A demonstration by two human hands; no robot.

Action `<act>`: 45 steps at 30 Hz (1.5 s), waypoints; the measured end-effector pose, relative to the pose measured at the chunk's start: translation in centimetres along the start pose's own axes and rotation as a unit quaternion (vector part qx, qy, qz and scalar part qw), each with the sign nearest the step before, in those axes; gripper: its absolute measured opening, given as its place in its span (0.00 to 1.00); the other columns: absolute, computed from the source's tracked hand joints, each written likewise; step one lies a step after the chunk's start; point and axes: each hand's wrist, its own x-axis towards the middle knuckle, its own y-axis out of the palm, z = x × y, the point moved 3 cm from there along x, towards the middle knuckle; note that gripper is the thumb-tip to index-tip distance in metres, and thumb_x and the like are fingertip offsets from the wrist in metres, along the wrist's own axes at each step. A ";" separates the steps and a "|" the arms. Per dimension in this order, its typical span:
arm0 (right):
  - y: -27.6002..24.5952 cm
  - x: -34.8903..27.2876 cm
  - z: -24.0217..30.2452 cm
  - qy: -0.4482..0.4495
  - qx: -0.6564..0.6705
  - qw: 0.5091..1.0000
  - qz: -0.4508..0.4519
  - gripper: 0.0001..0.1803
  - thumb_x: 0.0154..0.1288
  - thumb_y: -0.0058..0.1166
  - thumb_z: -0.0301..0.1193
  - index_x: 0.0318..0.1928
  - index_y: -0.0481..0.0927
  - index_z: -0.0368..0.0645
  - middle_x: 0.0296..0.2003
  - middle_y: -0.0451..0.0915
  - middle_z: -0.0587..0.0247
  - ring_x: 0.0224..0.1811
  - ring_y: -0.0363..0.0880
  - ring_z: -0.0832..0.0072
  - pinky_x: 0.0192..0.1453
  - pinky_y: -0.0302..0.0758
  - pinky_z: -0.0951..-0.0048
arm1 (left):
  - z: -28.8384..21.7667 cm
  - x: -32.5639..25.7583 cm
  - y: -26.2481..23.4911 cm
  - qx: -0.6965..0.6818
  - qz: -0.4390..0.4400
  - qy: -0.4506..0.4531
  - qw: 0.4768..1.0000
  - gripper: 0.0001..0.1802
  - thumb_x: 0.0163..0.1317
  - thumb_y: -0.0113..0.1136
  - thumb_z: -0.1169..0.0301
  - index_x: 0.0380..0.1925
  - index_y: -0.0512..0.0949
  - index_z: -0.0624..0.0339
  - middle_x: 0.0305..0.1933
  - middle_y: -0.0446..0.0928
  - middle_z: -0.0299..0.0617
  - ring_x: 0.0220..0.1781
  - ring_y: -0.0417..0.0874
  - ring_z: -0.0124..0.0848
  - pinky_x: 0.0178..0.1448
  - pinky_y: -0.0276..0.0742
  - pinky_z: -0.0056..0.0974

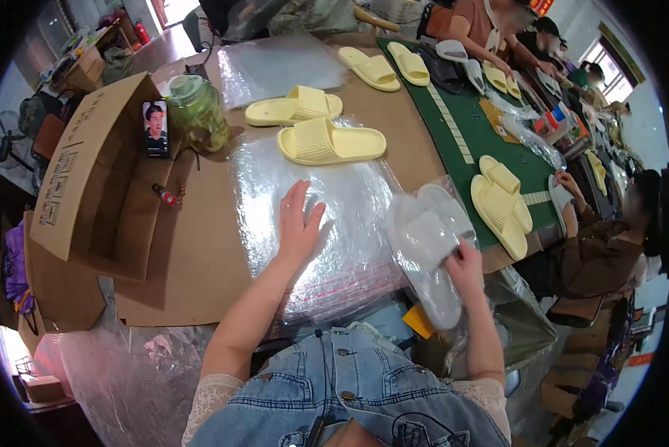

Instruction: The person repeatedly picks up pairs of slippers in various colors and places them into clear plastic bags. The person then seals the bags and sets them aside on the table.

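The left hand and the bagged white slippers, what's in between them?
Between the left hand and the bagged white slippers lies part of the stack of clear plastic bags. The head view shows it.

Desk [208,231]: plain brown top. Left edge: carton [88,145], brown with black print; jar [202,119], greenish, pale green lid. Centre: loose slippers [316,138], pale yellow, ribbed straps. Toward near edge: stacked bags [334,231], clear, crossed by thin pinkish-red lines. Near right corner: bagged slippers [427,242], whitish grey. Right edge: mat [491,145], dark green; strip [452,123], cream, divided by crosslines; mat slippers [500,208], pale yellow.
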 end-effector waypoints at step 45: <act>-15.2 -4.3 -12.8 0.333 0.132 0.926 0.121 0.14 0.61 0.65 0.35 0.41 0.86 0.38 0.22 0.82 0.64 0.25 0.83 0.70 0.34 0.77 0.64 | 0.4 -0.7 0.2 0.096 0.035 0.000 0.995 0.34 0.62 0.64 0.65 0.67 0.68 0.65 0.66 0.68 0.59 0.69 0.66 0.53 0.73 0.61 0.51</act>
